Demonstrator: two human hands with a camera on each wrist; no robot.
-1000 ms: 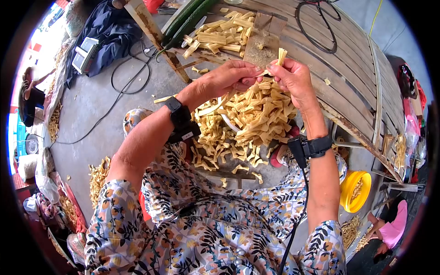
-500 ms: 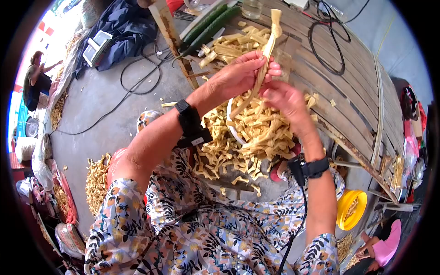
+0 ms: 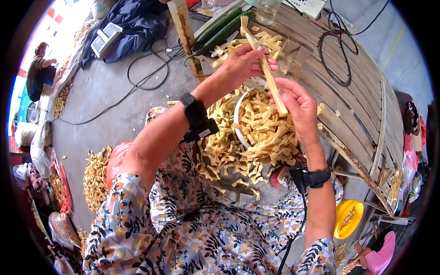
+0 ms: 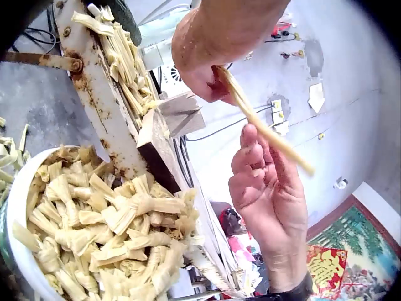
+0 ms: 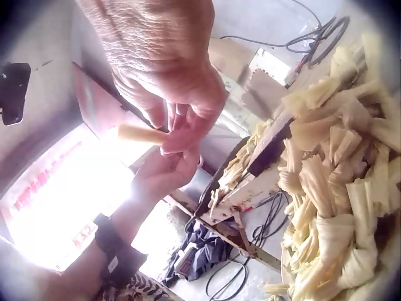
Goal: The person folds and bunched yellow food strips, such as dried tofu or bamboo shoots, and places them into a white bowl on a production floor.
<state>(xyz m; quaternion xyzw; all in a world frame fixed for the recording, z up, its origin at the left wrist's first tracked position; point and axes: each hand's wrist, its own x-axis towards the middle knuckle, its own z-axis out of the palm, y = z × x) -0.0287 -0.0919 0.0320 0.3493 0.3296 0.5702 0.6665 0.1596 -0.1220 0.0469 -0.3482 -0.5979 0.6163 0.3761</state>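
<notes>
In the head view my left hand [image 3: 242, 65] pinches a long pale-yellow folded strip [image 3: 268, 77], which looks like tofu skin. Its upper end sticks up past the fingers and the rest slants down to the right. My right hand [image 3: 301, 110] is beside the lower part, fingers loosely extended and touching it. From the left wrist, the strip [image 4: 269, 133] crosses in front of the right hand's [image 4: 270, 200] fingertips. Below both hands a heap of knotted strips [image 3: 270, 137] fills a white-rimmed container [image 3: 237, 120] and spreads around it.
A slatted wooden table [image 3: 366, 103] with a rusty edge carries unknotted strips [image 3: 270, 43], cucumbers [image 3: 220, 34], a glass [image 3: 266, 13] and a black cable [image 3: 337, 59]. A yellow bucket [image 3: 339, 224] stands at right; more knots [image 3: 95, 183] lie on the floor at left.
At first both hands worked close together on a short piece. Half a second ago the left hand held up a long strip; now its upper end tilts left and the right hand is at its lower part.
</notes>
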